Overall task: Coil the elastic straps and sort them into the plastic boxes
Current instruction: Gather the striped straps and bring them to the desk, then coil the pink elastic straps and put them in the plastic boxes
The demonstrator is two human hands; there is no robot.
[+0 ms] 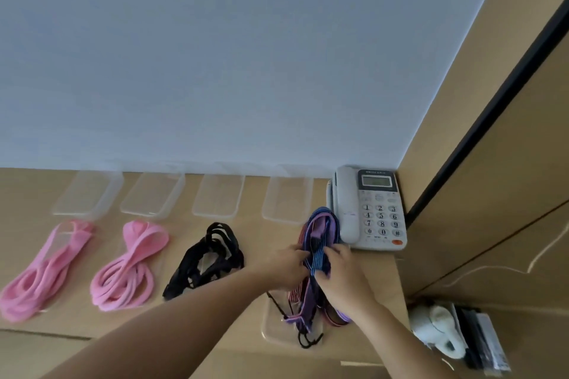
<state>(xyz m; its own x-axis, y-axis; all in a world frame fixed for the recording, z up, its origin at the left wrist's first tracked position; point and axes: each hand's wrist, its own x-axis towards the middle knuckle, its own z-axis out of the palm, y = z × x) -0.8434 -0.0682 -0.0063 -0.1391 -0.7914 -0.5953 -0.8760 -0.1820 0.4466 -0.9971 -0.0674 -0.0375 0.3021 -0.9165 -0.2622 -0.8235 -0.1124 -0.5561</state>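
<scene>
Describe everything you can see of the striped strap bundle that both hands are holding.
The striped strap bundle is a loose tangle of flat elastic bands in purple, blue and red with pale stripes, plus thin black cord. The left hand and right hand grip its middle with curled fingers. Its upper loops lie beside the telephone; its lower ends trail into a clear plastic box on the desk.
</scene>
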